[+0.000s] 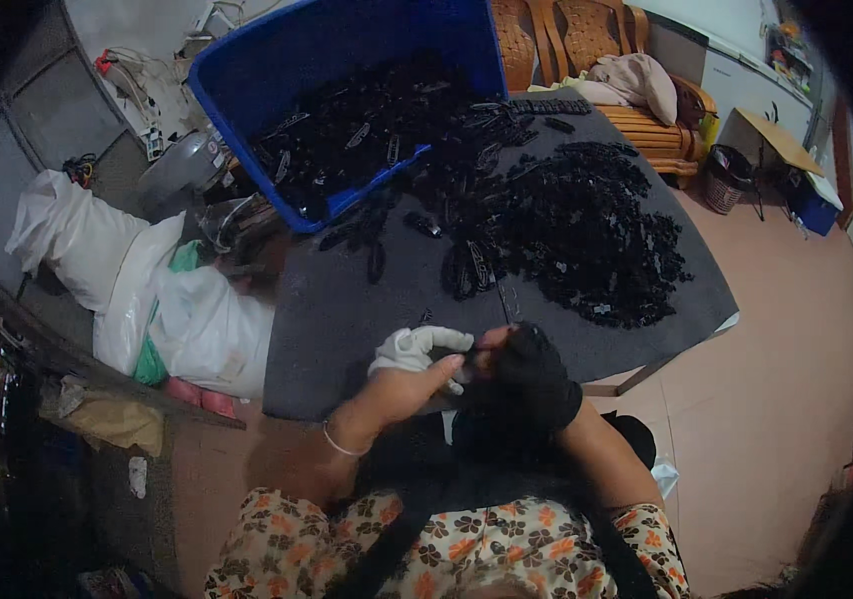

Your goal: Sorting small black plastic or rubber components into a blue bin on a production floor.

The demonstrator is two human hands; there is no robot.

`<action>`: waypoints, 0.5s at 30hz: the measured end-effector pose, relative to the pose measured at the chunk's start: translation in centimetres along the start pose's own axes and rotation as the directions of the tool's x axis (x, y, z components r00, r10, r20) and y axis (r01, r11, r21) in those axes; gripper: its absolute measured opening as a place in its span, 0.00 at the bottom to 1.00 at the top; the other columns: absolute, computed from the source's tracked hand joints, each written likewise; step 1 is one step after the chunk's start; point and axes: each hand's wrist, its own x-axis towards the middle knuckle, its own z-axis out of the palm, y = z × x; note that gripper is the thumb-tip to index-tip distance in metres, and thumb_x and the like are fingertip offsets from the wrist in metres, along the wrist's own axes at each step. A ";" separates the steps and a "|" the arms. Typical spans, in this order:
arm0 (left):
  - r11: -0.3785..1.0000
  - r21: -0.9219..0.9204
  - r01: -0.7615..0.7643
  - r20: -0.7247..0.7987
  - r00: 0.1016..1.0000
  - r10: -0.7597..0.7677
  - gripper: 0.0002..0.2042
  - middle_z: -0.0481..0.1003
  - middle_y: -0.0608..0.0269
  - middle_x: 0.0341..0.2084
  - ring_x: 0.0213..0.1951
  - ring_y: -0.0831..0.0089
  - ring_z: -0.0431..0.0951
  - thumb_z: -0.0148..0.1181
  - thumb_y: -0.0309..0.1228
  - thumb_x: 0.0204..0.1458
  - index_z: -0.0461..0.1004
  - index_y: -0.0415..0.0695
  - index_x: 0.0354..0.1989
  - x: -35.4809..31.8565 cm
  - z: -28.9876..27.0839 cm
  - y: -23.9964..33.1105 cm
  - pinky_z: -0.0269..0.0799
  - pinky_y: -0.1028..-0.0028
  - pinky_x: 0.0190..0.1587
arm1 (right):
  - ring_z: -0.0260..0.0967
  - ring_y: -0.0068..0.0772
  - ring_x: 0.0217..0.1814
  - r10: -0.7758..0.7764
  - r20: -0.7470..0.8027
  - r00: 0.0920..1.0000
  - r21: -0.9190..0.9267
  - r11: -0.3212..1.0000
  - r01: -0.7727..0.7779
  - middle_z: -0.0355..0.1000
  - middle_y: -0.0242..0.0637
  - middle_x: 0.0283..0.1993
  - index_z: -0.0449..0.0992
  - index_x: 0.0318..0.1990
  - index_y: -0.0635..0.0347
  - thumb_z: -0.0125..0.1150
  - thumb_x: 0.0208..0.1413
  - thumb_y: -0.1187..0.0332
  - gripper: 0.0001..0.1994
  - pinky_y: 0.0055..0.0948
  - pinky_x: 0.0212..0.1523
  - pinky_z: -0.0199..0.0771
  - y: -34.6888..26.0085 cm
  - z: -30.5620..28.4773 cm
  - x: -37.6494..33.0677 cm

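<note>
At the near edge of the dark grey table [347,329], a small black piece [479,351] is being pinched between the white-gloved left hand [409,371] and the black-gloved right hand [529,376], both closed on it. Beyond the hands, the table is being crowded by a heap of black parts [586,230], and a tilted blue bin [347,100] is being propped at its far-left edge.

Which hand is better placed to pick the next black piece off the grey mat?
Probably the right hand, in the black glove: it sits on the side nearer the heap of black pieces on the grey mat. The left hand lies farther from the heap, its fingers wrapped in white.
</note>
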 end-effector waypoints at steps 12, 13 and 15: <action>0.933 0.346 -0.100 0.105 0.992 0.067 0.15 0.73 0.54 0.43 0.39 0.69 0.76 0.59 0.29 0.48 0.72 0.42 0.46 -1.5 -2.7 1.2 0.72 0.70 0.41 | 0.73 0.46 0.37 0.184 0.433 0.882 0.475 0.785 -0.397 0.73 0.47 0.37 0.75 0.38 0.62 0.60 0.48 0.61 0.14 0.35 0.37 0.71 -0.6 -3.5 0.6; 0.901 0.423 -0.097 0.041 0.995 0.088 0.16 0.73 0.54 0.43 0.40 0.68 0.76 0.60 0.30 0.48 0.72 0.42 0.46 -0.2 -3.7 1.4 0.72 0.71 0.42 | 0.72 0.46 0.38 0.176 0.403 0.898 0.390 0.854 -0.343 0.73 0.45 0.36 0.75 0.38 0.60 0.59 0.49 0.61 0.14 0.35 0.38 0.71 -0.3 -3.6 0.4; 0.772 0.604 -0.199 0.025 0.972 0.232 0.17 0.72 0.54 0.44 0.43 0.64 0.74 0.60 0.31 0.46 0.72 0.43 0.46 2.9 -5.6 0.5 0.71 0.70 0.44 | 0.72 0.46 0.38 0.167 0.380 0.910 0.300 0.908 -0.292 0.73 0.42 0.34 0.75 0.39 0.58 0.59 0.49 0.60 0.13 0.35 0.38 0.71 -0.1 -3.1 0.6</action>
